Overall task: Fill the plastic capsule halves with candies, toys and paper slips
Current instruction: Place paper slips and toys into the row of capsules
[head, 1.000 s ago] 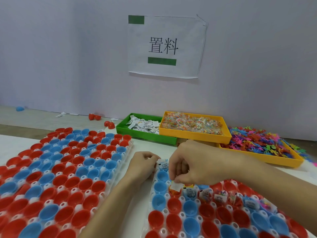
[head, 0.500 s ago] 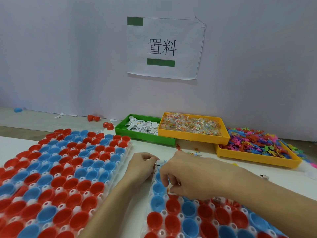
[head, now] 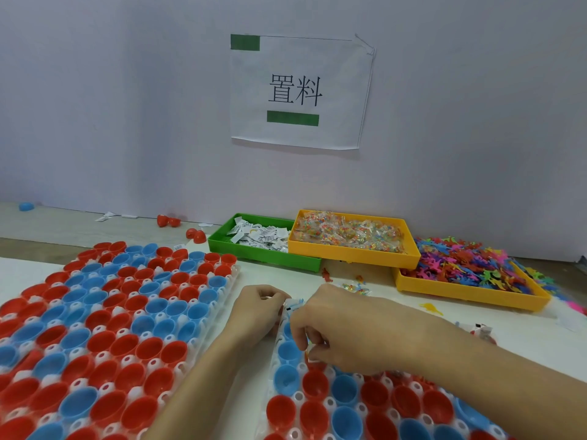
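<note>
1. Looking down from the head camera, two bare forearms reach over a white table (head: 365, 274) set against a pale wall.
2. Nearest the body lies a tray of capsule halves (head: 330, 404), red and blue cups sitting open side up in a white holder; the right forearm crosses over its far rows.
3. At its far left corner the right hand (head: 346, 331) hovers with its fingers curled downward, the fingertips (head: 313, 352) pinching a small white paper slip (head: 314, 346) just above the cups.
4. Beside it, the left hand (head: 259, 309) rests at the tray's far left edge, fingers curled inward; it appears to hold white slips, but what exactly it grips cannot be told.
5. A little white packet (head: 293, 304) with a dark mark shows between the two hands.
6. To the left sits a second, larger tray (head: 104, 325) of red and blue halves, all of them open and hollow.
7. Along the wall stand three bins: a green bin (head: 263, 254) with paper slips, a yellow bin (head: 352, 257) with wrapped candies, touching it, and a lower yellow bin (head: 470, 295) heaped with colourful toy figures.
8. A few loose toys and red capsule halves (head: 168, 221) lie scattered on the table.
9. A paper sign (head: 298, 90) with two characters hangs on the wall.
</note>
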